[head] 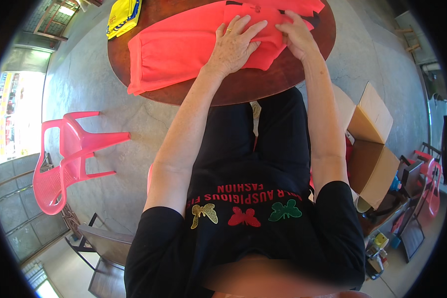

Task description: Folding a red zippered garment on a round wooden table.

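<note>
A coral-red garment (178, 50) lies spread across a round dark wooden table (246, 85). At its left end is a gathered band, and small dark patches show near its far side. My left hand (235, 46), with a ring on one finger, rests flat on the fabric, fingers apart. To its right, my right hand (298, 37) touches the garment near its right edge with bent fingers. Whether fabric is pinched between those fingers cannot be made out. The far edge of the garment runs out of view at the top.
Folded yellow and blue clothing (123, 16) sits at the table's far left. A pink plastic chair (72, 149) stands on the concrete floor to the left. An open cardboard box (372, 164) is by my right side. Behind on the left is a dark-framed chair (108, 242).
</note>
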`<state>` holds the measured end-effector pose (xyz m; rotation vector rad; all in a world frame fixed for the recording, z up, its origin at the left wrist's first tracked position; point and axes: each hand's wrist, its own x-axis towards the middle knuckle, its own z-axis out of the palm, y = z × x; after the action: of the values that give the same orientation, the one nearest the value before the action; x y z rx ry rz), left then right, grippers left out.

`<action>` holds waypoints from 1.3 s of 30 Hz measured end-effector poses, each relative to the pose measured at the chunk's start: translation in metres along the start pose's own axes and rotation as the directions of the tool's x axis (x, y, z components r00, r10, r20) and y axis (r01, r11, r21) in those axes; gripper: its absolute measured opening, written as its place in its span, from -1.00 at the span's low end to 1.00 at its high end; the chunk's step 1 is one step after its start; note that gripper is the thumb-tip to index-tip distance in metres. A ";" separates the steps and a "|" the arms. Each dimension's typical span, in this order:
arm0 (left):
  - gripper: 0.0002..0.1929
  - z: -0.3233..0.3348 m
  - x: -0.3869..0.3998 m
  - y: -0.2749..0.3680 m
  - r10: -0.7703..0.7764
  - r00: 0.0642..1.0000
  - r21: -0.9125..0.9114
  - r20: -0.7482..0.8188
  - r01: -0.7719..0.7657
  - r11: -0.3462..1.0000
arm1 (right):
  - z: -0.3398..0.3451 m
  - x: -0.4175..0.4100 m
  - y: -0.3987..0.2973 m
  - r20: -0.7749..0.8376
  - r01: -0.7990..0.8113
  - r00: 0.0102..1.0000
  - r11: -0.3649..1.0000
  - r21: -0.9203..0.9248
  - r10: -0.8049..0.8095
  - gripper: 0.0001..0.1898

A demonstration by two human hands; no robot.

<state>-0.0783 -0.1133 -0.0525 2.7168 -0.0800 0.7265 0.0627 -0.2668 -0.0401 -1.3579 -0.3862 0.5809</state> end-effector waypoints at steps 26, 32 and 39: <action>-0.27 0.028 -0.037 0.079 -0.049 0.999 0.255 0.001 0.047 0.966 | 0.042 0.065 0.028 0.376 0.379 0.925 0.137 -0.915 -0.046 -0.48; -0.80 0.003 -0.045 0.116 0.098 0.995 0.022 0.036 -0.099 0.995 | 0.037 0.077 0.022 0.432 0.437 0.899 0.233 -0.869 -0.075 -0.47; -0.54 -0.019 -0.024 0.065 -0.146 0.965 0.137 -0.218 0.178 0.974 | 0.057 0.081 0.008 0.609 0.636 0.764 0.085 -0.767 -0.216 -0.53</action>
<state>-0.1171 -0.1687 -0.0294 2.7319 0.2558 0.9969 0.0934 -0.1729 -0.0432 -2.1954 -1.6642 -0.0744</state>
